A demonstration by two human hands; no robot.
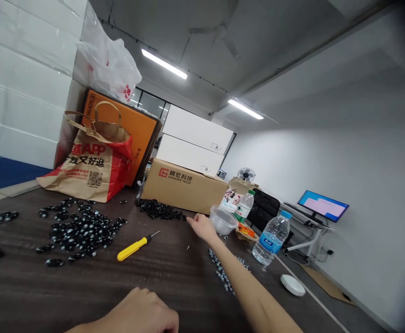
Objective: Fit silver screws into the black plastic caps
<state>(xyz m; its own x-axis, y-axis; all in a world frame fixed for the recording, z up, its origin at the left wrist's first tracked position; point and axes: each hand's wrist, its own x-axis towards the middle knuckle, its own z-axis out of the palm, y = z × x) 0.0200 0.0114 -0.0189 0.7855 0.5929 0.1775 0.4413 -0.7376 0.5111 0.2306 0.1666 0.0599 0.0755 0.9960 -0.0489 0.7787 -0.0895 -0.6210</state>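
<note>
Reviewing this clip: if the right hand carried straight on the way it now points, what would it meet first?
The right hand would probably meet the pile of small black parts first, on the dark wood-grain table in front of the cardboard box. Depth is hard to judge from this tilted view.

My right forearm (249, 286) is bare and slim, narrowing to the wrist above my right hand (202, 227); my left hand (143, 311) is bare too, with rounded knuckles.
</note>
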